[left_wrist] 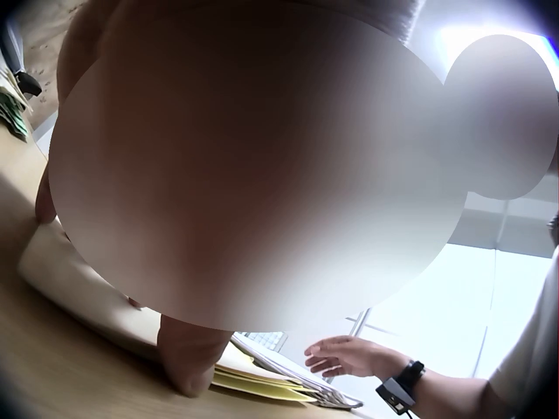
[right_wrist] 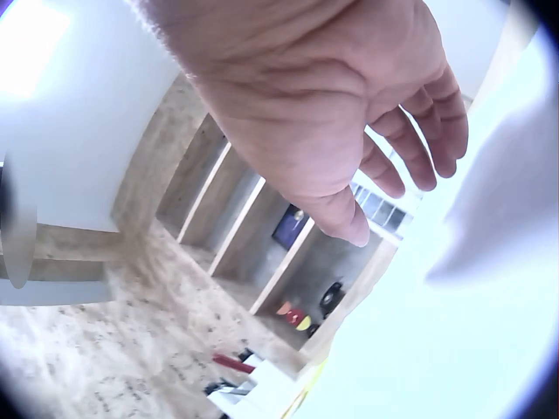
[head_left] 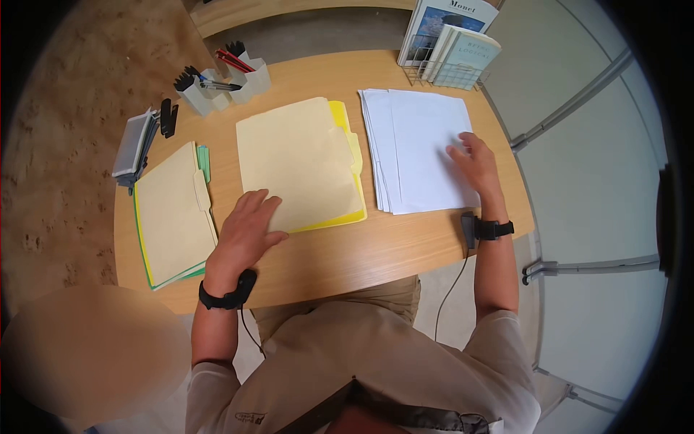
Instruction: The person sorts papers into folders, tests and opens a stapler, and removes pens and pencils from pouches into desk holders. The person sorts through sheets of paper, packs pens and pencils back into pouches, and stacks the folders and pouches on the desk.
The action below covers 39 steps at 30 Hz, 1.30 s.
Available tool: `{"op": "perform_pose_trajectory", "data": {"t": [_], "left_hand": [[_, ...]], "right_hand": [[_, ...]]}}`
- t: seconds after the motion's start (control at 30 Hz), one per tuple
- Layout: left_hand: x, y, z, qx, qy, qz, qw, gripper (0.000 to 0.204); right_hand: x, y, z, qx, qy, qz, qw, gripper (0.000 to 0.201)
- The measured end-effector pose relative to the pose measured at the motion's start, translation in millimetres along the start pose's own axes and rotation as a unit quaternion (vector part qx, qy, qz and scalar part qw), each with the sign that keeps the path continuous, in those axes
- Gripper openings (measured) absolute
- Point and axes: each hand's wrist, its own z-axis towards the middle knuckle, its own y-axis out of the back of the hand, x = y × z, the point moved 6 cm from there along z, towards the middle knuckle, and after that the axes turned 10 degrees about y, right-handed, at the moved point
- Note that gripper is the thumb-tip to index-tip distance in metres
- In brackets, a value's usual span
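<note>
My left hand (head_left: 249, 228) rests at the near left corner of a cream file folder (head_left: 296, 159), its fingers relaxed and the thumb out to the side. Yellow folders (head_left: 357, 166) stick out from under that folder on the right. Over the right part of a stack of white paper (head_left: 426, 155) is my right hand (head_left: 477, 166), fingers loosely bent and holding nothing. The right wrist view shows the right hand's palm (right_wrist: 306, 113) beside the white sheets (right_wrist: 437, 340), a shadow falling on them. A large blur covers most of the left hand in the left wrist view.
Another pile of folders (head_left: 170, 217), with green and yellow edges, lies at the left. Behind it are a black stapler (head_left: 168, 118), a grey tray (head_left: 134, 148) and white pen holders (head_left: 249, 81). A wire rack (head_left: 452, 72) with books stands at the back right.
</note>
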Motion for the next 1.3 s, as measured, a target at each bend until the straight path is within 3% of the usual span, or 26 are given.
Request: {"op": "perform_pose_trajectory", "data": {"t": [0.03, 0.13, 0.27, 0.33, 0.47, 0.53, 0.7, 0.73, 0.87, 0.97, 1.03, 1.17, 1.23, 1.3], "left_hand": [[-1, 0, 0, -0.016, -0.019, 0.008, 1.0, 0.068], [-3, 5, 1, -0.016, -0.012, -0.025, 0.999, 0.06], [-7, 13, 0, -0.008, -0.041, -0.039, 0.998, 0.05], [-9, 16, 0, -0.025, -0.077, -0.067, 0.995, 0.032], [-3, 10, 2, -0.019, -0.043, -0.067, 0.997, 0.017], [0, 10, -1, -0.069, -0.04, -0.082, 0.993, 0.011], [-1, 15, -5, -0.062, 0.016, -0.108, 0.992, 0.012], [0, 17, -5, -0.056, 0.036, -0.108, 0.992, 0.014], [2, 19, -5, -0.043, 0.023, -0.085, 0.995, 0.018], [8, 13, -8, -0.043, 0.001, -0.145, 0.989, 0.021], [8, 14, -13, -0.05, 0.001, -0.208, 0.977, 0.024], [9, 15, -14, -0.001, 0.038, -0.162, 0.986, 0.016], [-4, 12, -11, 0.051, 0.073, -0.099, 0.991, 0.03], [-14, 6, -9, 0.007, 0.037, -0.07, 0.997, 0.041]], "right_hand": [[-11, 8, -5, -0.025, -0.025, -0.077, 0.996, 0.06], [-33, 9, -16, -0.01, -0.084, -0.111, 0.99, 0.074], [-35, 13, -18, -0.016, -0.121, -0.071, 0.99, 0.076], [-37, 14, -17, -0.013, -0.153, -0.038, 0.987, 0.075], [-46, 15, -18, -0.051, -0.134, -0.01, 0.99, 0.042], [-56, 15, -18, -0.048, -0.125, 0.012, 0.991, 0.035], [-65, 22, -24, -0.034, -0.133, 0.073, 0.988, 0.021], [-68, 23, -26, -0.038, -0.13, 0.136, 0.981, 0.019], [-75, 30, -29, -0.08, -0.129, 0.312, 0.938, 0.016], [-63, 41, -30, -0.096, -0.129, 0.38, 0.911, 0.017], [-52, 43, -28, -0.097, -0.117, 0.398, 0.905, 0.017], [-22, 39, -21, -0.09, -0.091, 0.425, 0.896, 0.018], [-13, 31, -16, -0.08, -0.086, 0.423, 0.899, 0.017], [-4, 21, -12, -0.069, -0.08, 0.42, 0.902, 0.017]]}}
